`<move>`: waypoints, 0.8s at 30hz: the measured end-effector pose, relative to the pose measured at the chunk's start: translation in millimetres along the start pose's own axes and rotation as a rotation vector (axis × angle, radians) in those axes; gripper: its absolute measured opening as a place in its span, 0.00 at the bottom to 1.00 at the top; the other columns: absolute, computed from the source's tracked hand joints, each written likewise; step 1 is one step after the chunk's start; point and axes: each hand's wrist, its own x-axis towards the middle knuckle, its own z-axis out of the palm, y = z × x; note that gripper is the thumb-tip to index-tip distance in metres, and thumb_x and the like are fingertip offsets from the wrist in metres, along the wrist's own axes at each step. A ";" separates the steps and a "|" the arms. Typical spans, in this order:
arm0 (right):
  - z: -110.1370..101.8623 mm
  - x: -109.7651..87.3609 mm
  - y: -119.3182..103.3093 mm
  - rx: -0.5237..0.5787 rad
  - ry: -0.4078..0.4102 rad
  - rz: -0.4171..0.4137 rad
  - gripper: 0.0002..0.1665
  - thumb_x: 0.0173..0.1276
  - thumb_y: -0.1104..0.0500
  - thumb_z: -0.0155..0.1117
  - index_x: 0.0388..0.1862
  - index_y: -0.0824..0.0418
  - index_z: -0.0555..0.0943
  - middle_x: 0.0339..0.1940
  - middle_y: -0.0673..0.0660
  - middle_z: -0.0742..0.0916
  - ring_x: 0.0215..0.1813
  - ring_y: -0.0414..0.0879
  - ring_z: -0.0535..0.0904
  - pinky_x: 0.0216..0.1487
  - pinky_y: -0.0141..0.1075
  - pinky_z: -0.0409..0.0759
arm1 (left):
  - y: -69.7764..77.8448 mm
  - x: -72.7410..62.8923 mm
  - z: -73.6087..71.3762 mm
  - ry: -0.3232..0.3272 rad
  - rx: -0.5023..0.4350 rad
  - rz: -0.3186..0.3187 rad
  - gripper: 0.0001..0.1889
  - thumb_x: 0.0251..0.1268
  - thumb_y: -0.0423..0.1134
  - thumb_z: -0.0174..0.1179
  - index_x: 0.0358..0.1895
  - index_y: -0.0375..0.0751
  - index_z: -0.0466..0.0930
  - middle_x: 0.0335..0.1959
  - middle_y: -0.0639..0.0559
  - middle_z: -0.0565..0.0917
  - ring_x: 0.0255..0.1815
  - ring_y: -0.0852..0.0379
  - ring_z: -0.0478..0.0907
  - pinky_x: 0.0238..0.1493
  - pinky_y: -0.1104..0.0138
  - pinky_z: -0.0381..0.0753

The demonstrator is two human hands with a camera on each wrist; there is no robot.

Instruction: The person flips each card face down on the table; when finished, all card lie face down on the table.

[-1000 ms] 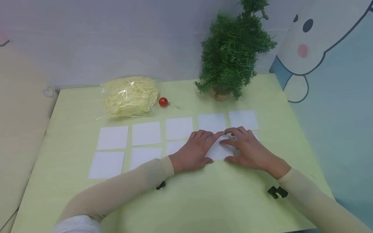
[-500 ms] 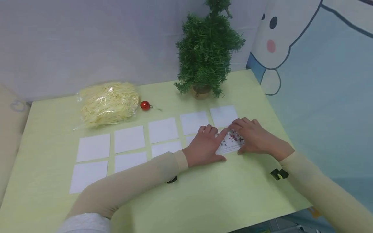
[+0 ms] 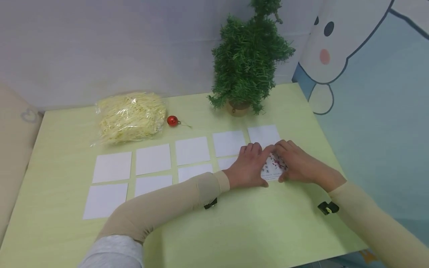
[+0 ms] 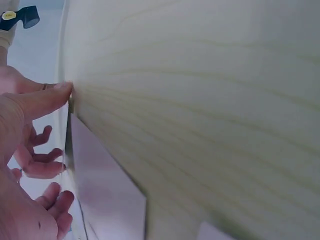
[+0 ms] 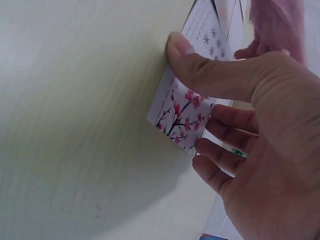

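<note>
A white card printed with pink blossom sprigs and dark lettering [image 3: 270, 170] is at the right end of the front row of cards, between my hands. My right hand [image 3: 299, 163] grips its right side; the right wrist view shows the thumb on the near edge and the fingers at the far edge of the blossom card [image 5: 182, 117]. My left hand [image 3: 248, 166] reaches over the card's left side, index finger along the far corner and thumb low at the near one. Under my left hand a blank white card [image 3: 225, 162] is partly hidden.
Blank white cards lie in two rows, among them one at the back left [image 3: 112, 167] and one at the front left [image 3: 105, 201]. Behind stand a bag of pale yellow shreds [image 3: 132, 118], a red bauble [image 3: 172, 121] and a small artificial tree [image 3: 249, 63].
Both hands have moved one place right along the front row, off a blank white card. The blossom card, earlier mostly hidden by my right hand, now shows between them. The head view has shifted.
</note>
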 end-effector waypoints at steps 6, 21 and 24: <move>5.4 -5.7 4.3 0.087 0.056 -0.050 0.51 0.50 0.66 0.92 0.66 0.53 0.69 0.64 0.58 0.81 0.59 0.53 0.72 0.61 0.50 0.72 | 3.8 0.8 -3.9 0.082 -0.046 0.148 0.58 0.57 0.50 0.81 0.85 0.51 0.50 0.62 0.47 0.70 0.61 0.50 0.69 0.73 0.54 0.71; -6.1 -21.4 1.0 0.466 0.062 0.060 0.60 0.64 0.58 0.87 0.86 0.60 0.58 0.82 0.65 0.71 0.79 0.68 0.74 0.74 0.65 0.77 | -7.3 0.9 -6.4 0.148 -0.517 0.233 0.70 0.60 0.45 0.83 0.91 0.57 0.32 0.77 0.43 0.61 0.75 0.52 0.68 0.75 0.68 0.71; -8.8 -23.0 0.1 0.593 0.043 0.098 0.59 0.68 0.57 0.84 0.86 0.56 0.55 0.83 0.64 0.69 0.82 0.72 0.70 0.75 0.64 0.76 | -8.5 3.8 0.8 0.141 -0.492 0.198 0.68 0.62 0.45 0.82 0.91 0.59 0.32 0.73 0.43 0.66 0.70 0.52 0.71 0.70 0.69 0.75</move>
